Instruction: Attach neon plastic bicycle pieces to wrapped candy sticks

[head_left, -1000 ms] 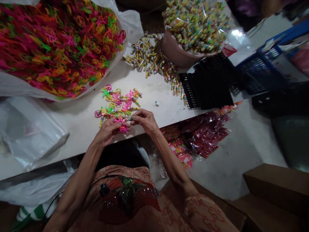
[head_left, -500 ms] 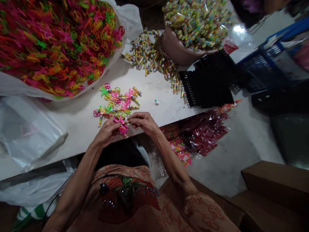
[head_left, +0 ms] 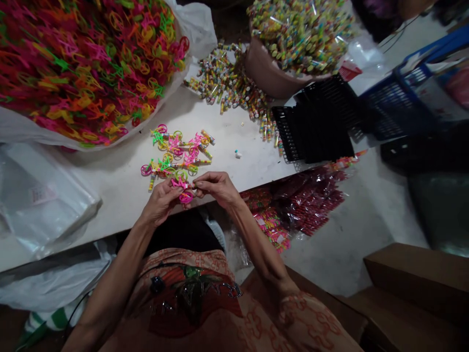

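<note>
Near the front edge of the white table, my left hand (head_left: 161, 201) is closed on a pink plastic toy piece (head_left: 180, 183) with a ring-shaped part below it. My right hand (head_left: 216, 188) pinches a small candy tube (head_left: 191, 186) against the pink piece; fingertips partly cover the tube. Just beyond my hands lie several toys with candy tubes (head_left: 174, 143) in pink, green and yellow, grouped in rough rows. A small white and blue bit (head_left: 238, 154) rests on the table to their right.
A big bag of bright plastic pieces (head_left: 91, 73) fills the far left. Clear plastic bags (head_left: 47, 195) lie left. Loose candy tubes (head_left: 227, 78) spread beside a full tub (head_left: 266, 73). Black racks (head_left: 318, 127) and a blue basket (head_left: 399, 102) stand right. Packed bags (head_left: 311, 205) sit below the table edge.
My hands stay almost in place, still holding the pink toy piece and the tube together. The view shifts very slightly; the things on the table have not moved.
</note>
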`<state>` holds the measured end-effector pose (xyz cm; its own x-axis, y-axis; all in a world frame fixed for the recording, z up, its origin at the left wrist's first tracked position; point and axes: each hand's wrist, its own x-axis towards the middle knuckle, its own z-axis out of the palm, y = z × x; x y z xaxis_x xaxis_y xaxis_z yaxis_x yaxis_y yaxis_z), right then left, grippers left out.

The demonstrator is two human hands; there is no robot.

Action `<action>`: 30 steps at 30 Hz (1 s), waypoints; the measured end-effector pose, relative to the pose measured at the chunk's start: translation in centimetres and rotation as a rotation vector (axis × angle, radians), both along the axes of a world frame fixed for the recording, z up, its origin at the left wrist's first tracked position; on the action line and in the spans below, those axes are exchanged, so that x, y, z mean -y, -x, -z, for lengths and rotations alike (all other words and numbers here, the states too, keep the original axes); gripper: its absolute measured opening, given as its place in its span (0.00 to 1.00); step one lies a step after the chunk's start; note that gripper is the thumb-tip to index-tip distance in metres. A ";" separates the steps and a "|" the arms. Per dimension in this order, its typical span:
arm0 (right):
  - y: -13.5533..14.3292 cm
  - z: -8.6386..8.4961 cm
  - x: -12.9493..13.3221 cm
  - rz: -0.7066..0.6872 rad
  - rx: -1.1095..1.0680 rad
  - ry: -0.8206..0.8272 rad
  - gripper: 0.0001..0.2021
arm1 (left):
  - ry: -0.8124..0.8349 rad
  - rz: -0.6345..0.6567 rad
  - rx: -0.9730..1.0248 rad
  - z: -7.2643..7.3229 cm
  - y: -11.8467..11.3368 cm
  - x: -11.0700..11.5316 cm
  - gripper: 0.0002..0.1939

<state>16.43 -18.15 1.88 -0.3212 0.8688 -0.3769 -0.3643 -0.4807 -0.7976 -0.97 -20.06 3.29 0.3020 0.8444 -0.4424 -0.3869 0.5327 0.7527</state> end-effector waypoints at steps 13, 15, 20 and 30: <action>0.6 -1.5 0.7 0.092 0.135 -0.135 0.14 | -0.039 -0.058 -0.127 -0.6 -0.2 0.3 0.25; 0.8 -1.0 0.5 0.112 0.121 -0.118 0.15 | -0.038 -0.072 -0.131 -0.5 -0.2 0.2 0.25; 0.8 0.7 0.3 0.046 -0.024 0.018 0.18 | 0.071 0.070 -0.009 -0.3 0.3 -0.1 0.21; 0.5 -0.2 1.5 0.108 0.080 -0.084 0.14 | 0.018 0.034 -0.060 -0.5 -0.1 0.9 0.22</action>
